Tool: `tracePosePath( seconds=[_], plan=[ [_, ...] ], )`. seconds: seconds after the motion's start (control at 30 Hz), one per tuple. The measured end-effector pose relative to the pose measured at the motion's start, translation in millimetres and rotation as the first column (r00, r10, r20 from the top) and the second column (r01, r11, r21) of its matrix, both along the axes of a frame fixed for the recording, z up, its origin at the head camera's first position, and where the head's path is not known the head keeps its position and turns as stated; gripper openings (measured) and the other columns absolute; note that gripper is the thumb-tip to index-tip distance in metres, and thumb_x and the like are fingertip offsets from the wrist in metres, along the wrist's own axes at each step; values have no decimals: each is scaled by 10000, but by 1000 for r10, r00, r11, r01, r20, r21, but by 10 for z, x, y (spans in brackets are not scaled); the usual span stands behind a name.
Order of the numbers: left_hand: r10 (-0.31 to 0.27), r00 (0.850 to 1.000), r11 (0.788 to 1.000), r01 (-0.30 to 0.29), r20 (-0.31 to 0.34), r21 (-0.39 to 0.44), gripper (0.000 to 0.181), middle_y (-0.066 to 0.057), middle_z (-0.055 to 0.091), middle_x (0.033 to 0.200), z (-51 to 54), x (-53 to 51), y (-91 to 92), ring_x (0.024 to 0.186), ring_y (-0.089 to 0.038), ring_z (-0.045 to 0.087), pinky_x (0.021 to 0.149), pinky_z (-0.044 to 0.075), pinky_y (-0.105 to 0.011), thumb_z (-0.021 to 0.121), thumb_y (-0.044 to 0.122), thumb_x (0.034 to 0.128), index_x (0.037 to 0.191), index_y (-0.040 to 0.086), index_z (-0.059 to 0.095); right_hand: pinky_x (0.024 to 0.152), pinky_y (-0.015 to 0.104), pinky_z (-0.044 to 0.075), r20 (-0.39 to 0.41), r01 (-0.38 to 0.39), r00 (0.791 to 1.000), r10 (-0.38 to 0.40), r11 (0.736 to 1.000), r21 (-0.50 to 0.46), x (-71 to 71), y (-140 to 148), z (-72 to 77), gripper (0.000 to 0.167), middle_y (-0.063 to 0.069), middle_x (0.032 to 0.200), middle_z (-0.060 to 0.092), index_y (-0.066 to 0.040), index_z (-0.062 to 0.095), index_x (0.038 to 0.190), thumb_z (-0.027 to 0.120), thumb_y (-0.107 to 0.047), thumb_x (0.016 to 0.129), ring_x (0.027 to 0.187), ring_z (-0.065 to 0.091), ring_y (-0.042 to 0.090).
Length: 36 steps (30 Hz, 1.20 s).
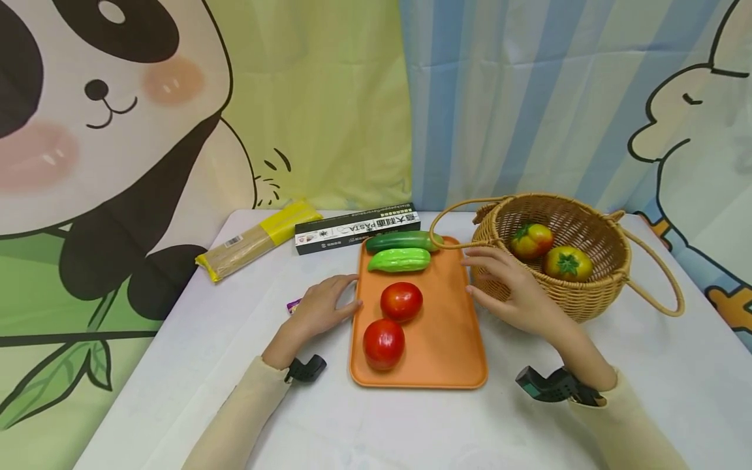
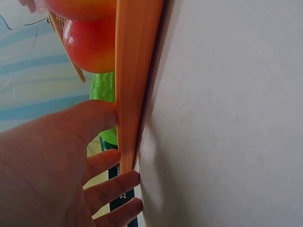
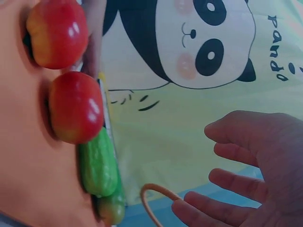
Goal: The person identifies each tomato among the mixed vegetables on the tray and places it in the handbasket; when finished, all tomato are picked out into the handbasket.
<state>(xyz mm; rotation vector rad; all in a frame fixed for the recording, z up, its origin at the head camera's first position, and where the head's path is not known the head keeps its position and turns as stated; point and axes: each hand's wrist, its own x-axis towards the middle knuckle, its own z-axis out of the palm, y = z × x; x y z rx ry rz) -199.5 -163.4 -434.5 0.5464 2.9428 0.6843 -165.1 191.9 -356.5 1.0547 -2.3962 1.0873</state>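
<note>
An orange tray (image 1: 440, 346) lies mid-table, bearing two red tomatoes (image 1: 402, 301), a bumpy light-green bitter melon (image 1: 401, 261) and a dark-green cucumber (image 1: 396, 242). My left hand (image 1: 322, 308) touches the tray's left rim with thumb and fingertips spread apart; the left wrist view shows the thumb (image 2: 102, 116) against the rim. Over the tray's right side, my right hand (image 1: 517, 290) hovers with fingers apart and nothing in its grasp. Beside it stands a wicker basket (image 1: 578, 307) holding two red-and-green tomatoes (image 1: 567, 264). One fingertip looks close to the basket handle (image 3: 151, 189); contact is unclear.
Behind the tray lies a black-and-white pasta box (image 1: 355, 228). A yellow pack of noodles (image 1: 258, 238) is at the back left. A small purple packet (image 1: 292, 305) is partly hidden by the left hand. The basket's other handle (image 1: 664, 274) juts out right.
</note>
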Motion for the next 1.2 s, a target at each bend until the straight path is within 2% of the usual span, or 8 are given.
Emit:
tracePosePath(
  seconds=[0.1,0.23,0.37,0.47,0.63,0.9,1.07,1.2],
  plan=[
    [3,1000,1000,-3,5,3,593,-98,480,1464,4,3,-2,1375,-302,408,1101,318,-568,585,433,948,1457,158,453,912,119,469,-8,-2,1000,2,1000,29,-21,-49,-76,442,162,1340,521,5,622,1220,722,85,798,1198,522,293],
    [6,1000,1000,-6,6,6,595,-102,482,1462,0,6,-5,1372,-303,412,1104,318,-564,588,433,948,1456,153,454,868,304,538,15,-3,1000,2,998,61,-40,-120,-171,429,163,1358,502,-30,614,1230,725,30,821,1168,540,304],
    [0,1000,1000,0,8,9,595,-102,484,1461,-14,13,6,1371,-303,414,1105,318,-561,587,430,948,1456,149,454,836,451,552,89,-14,996,7,997,72,-38,-172,-268,442,183,1355,495,-45,582,1273,715,-14,853,1130,563,307],
    [-3,1000,1000,3,6,7,593,-100,482,1462,-21,17,21,1373,-301,410,1101,318,-564,586,428,948,1456,154,452,863,481,549,165,-28,986,14,996,81,-36,-202,-316,461,176,1371,474,-37,550,1305,706,-41,871,1159,545,310],
    [0,1000,1000,0,-4,1,592,-93,480,1464,-23,8,14,1373,-296,412,1101,324,-559,586,427,948,1459,161,449,916,478,527,221,-66,975,40,992,111,-68,-308,-351,481,169,1385,458,-42,526,1331,704,-85,886,1210,510,308],
    [1,1000,1000,-1,2,-6,590,-96,477,1467,-15,5,3,1378,-299,405,1106,315,-558,582,425,951,1461,163,445,1004,546,452,267,-102,962,50,978,184,-110,-467,-426,534,198,1440,414,-52,488,1386,696,-123,899,1275,470,384],
    [2,1000,1000,-2,-5,-10,588,-91,480,1465,-8,3,4,1375,-296,410,1108,318,-554,582,427,949,1458,164,450,1068,590,366,280,-155,956,91,963,219,-154,-539,-464,597,184,1492,363,-83,451,1435,702,-165,900,1372,359,402],
    [4,1000,1000,-4,-4,-15,590,-92,479,1466,-15,2,3,1375,-296,409,1108,318,-554,580,432,949,1459,167,448,1074,598,354,313,-202,941,126,953,224,-200,-590,-487,672,196,1518,317,-135,396,1480,715,-183,891,1392,321,396]
  ],
)
